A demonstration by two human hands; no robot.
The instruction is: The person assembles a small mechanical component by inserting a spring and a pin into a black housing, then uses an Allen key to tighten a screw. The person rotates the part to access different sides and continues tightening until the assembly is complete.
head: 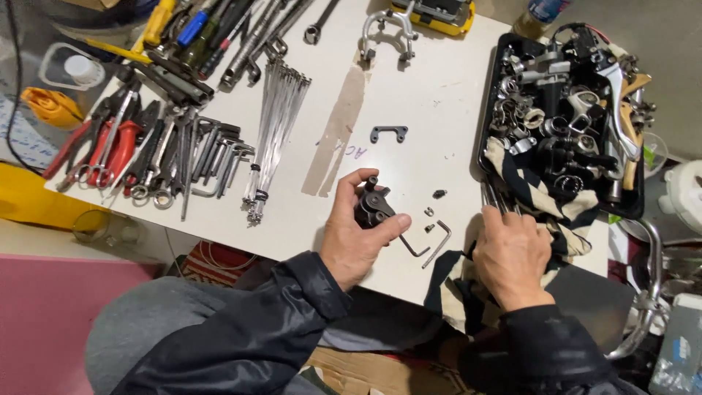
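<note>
Your left hand (pixel 356 234) grips a black brake caliper part (pixel 371 207) on the white table (pixel 431 110). Your right hand (pixel 512 256) presses fingers-curled on the striped cloth (pixel 537 194), beside two hex keys (pixel 428 245).

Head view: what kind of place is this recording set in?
Probably a bicycle repair bench. A white table carries rows of hand tools and a bundle of spokes; a black tray holds brake levers and small parts. The left hand grips a black component.
</note>
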